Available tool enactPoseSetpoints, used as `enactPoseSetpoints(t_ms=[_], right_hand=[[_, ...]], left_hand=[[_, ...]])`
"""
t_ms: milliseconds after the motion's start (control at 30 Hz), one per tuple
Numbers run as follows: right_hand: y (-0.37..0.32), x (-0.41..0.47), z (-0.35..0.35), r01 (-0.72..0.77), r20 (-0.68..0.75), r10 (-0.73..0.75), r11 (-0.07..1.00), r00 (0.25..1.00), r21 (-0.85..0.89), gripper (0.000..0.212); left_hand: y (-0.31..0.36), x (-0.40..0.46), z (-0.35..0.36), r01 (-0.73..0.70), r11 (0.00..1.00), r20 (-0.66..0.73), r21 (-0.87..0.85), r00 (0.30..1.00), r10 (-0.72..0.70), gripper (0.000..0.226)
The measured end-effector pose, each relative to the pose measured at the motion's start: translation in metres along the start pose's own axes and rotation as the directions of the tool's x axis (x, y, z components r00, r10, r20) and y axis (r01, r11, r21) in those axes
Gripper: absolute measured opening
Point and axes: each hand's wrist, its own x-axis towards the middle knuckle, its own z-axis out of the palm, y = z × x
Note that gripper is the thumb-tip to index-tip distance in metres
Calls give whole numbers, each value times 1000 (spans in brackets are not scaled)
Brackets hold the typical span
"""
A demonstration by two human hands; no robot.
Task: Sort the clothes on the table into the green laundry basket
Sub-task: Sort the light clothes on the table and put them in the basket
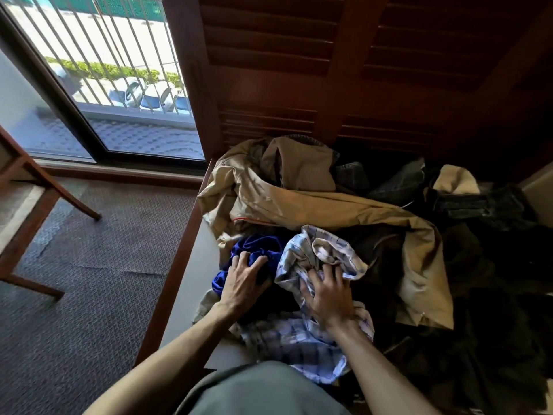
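step: grabbing from pile | left hand (242,283) fingers curled into blue garment (254,250) | right hand (327,295) bunching checked shirt (302,333) under palm | tip: lift one piece, tan trousers (314,205) just beyond overlap | green basket not visible

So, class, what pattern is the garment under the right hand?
Pale blue-and-white checked shirt, head view.

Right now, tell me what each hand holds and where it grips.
The left hand grips the blue garment at its near bunched folds. The right hand clutches the plaid shirt around its crumpled middle.
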Motion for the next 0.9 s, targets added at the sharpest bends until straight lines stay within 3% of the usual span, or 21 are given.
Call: enactPoseSetpoints(t_ms=[200,367,567,733,900], right_hand=[[-6,18,-24,-22,-126,41,989,991,147,37],[-14,3,-56,-72,-272,153,955,950,289,44],[-9,-33,-100,-202,-331,325,913,886,355,36],[14,-83,-133,-361,-381,492,858,783,366,30],[52,-142,-160,-424,-504,564,825,654,373,28]], left_hand=[[17,2,-34,-15,995,-105,-96,994,5,51],[45,-5,-80,-145,979,-143,-141,982,125,51],[99,-18,-101,-298,923,-135,-244,953,272,45],[155,-32,-87,-463,812,-59,-355,878,475,41],[222,-59,-65,-604,685,-25,-408,758,652,40]])
